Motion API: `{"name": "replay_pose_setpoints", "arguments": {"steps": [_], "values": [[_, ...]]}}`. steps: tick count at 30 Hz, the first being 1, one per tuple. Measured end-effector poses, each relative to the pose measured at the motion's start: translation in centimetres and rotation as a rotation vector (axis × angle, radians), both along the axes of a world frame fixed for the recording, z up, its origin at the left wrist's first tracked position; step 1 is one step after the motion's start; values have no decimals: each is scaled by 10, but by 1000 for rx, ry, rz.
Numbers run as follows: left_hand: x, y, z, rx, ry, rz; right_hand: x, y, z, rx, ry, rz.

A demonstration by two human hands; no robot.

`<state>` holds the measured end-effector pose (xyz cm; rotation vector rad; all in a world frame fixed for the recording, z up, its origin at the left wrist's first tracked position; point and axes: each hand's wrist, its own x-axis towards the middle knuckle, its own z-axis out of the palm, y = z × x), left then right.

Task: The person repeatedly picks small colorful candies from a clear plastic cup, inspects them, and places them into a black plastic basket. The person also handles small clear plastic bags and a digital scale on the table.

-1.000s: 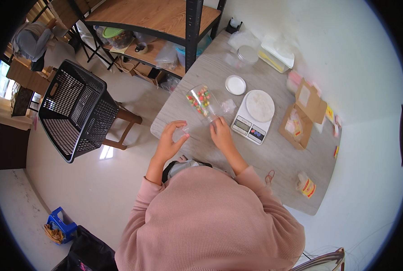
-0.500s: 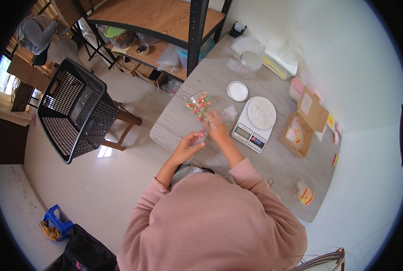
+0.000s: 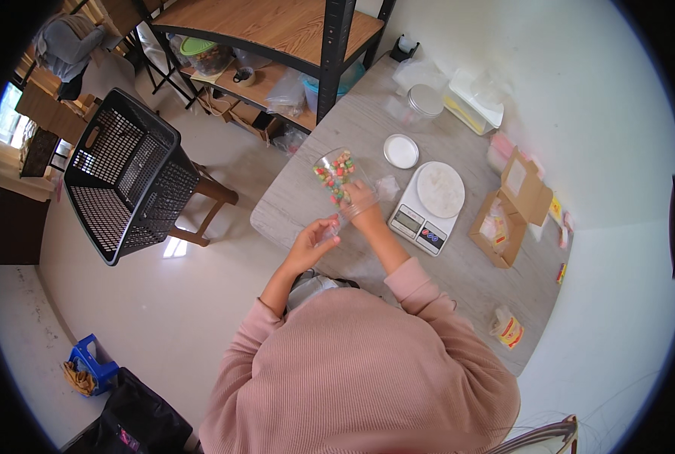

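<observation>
A clear plastic jar (image 3: 324, 162) lies tilted on the table, its mouth toward me, with small red, green and cream candy-like pieces (image 3: 338, 171) inside. My right hand (image 3: 362, 204) reaches into the jar's mouth, fingers curled among the pieces; what they pinch, if anything, is too small to make out. Just left of the mouth, my left hand (image 3: 311, 244) is closed on a small clear plastic bag (image 3: 328, 233). A round white lid (image 3: 400, 151) and a crumpled clear plastic piece (image 3: 387, 188) lie right of the jar.
A white kitchen scale (image 3: 427, 208) stands right of my right hand. Farther right is an open cardboard box (image 3: 496, 246) with plastic packets. A lidded jar (image 3: 424, 104) and a white tray (image 3: 474, 102) stand at the back. Left of the table are a black basket (image 3: 122, 178) and a shelf (image 3: 265, 30).
My right hand has shifted slightly inside the jar and the pieces lie a little differently. My left hand has moved slightly left, still holding the bag.
</observation>
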<state>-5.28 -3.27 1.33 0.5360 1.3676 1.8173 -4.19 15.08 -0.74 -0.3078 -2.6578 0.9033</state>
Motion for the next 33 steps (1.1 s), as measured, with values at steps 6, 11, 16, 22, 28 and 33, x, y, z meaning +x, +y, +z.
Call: {"name": "replay_pose_setpoints", "arguments": {"steps": [6,11,16,22,28,33], "values": [[-4,6,-3,5,38,39,3,0,3,-12,5,20],[-4,7,-4,6,20,35,2,-1,5,-16,12,11],[-1,1,-1,-131,196,98,14,-9,2,-68,190,-20],[-4,0,6,-157,339,122,33,-10,-9,112,269,-95],[-3,2,13,-97,412,186,70,-23,15,-428,250,-235],[-1,4,21,-81,424,180,86,-24,67,-1115,171,-175]]}}
